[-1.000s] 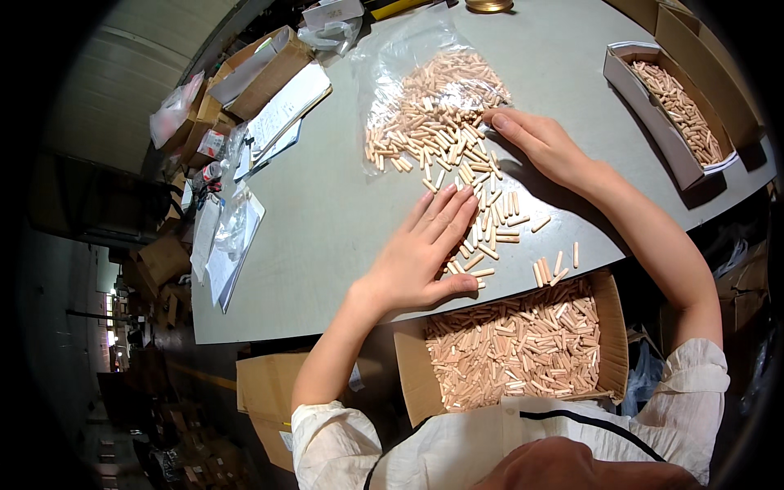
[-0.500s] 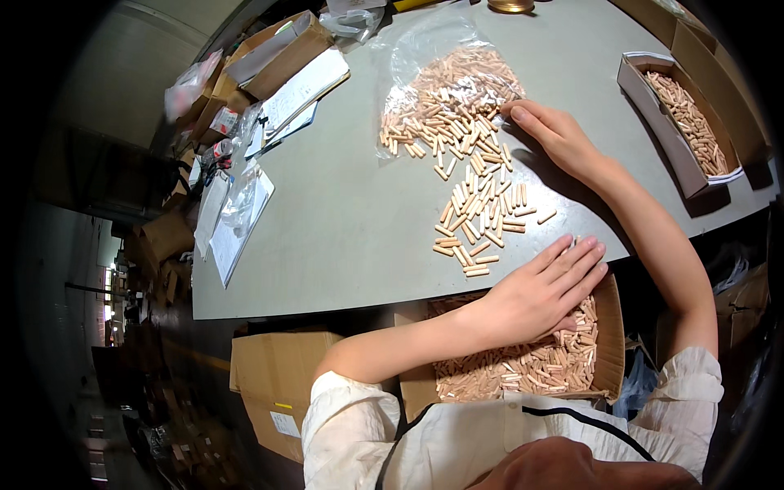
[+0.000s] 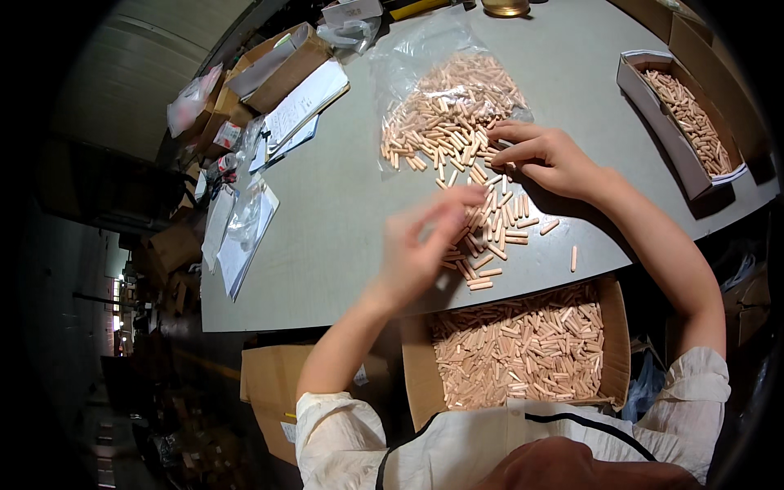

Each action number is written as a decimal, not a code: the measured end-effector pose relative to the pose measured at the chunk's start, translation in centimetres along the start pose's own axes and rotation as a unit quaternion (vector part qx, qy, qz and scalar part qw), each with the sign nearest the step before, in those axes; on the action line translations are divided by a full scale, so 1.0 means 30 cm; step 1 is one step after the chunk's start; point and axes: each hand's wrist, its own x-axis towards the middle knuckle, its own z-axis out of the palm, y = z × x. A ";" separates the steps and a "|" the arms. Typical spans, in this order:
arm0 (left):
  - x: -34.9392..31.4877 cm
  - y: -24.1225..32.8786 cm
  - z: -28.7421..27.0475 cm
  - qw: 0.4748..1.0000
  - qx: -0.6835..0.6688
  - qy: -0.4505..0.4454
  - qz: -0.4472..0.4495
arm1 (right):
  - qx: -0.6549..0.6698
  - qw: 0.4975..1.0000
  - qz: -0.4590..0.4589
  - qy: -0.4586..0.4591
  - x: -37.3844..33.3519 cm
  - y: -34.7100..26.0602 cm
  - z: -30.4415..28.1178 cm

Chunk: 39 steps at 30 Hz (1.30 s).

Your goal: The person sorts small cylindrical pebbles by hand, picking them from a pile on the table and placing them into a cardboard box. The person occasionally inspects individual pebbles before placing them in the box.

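Small wooden dowel pins [image 3: 498,216] lie loose on the grey table, spilling from the mouth of a clear plastic bag [image 3: 408,57] full of more of them. My left hand [image 3: 425,237], smeared by motion, is over the left side of the loose dowels. Whether its fingers grip any cannot be made out. My right hand [image 3: 549,161] has its fingers apart, with the tips at the dowels by the bag's opening. Below the table edge, in front of my body, an open cardboard box [image 3: 616,343] holds a mass of dowels.
A narrow white box [image 3: 653,122] of dowels stands at the right. One lone dowel [image 3: 573,258] lies near the front edge. Papers and a clipboard [image 3: 306,102] are at the left, beside a cardboard box [image 3: 286,69]. A gold-coloured tin [image 3: 506,8] sits at the back.
My left hand has moved from the table edge over the box, left and forward to the loose dowels. My right hand has shifted slightly left and nearer. A lone dowel now shows by the edge.
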 end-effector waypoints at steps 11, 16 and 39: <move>0.157 -0.236 -0.131 0.983 -0.060 0.158 -0.070 | 0.038 0.990 0.117 0.064 0.003 0.001 -0.012; 0.154 -0.248 -0.112 0.970 0.212 0.097 0.071 | -0.049 0.999 -0.004 0.004 0.008 -0.035 0.006; 0.138 -0.136 -0.314 0.943 -0.036 -0.069 -0.324 | 0.247 0.794 0.369 -0.415 -0.021 -0.190 -0.249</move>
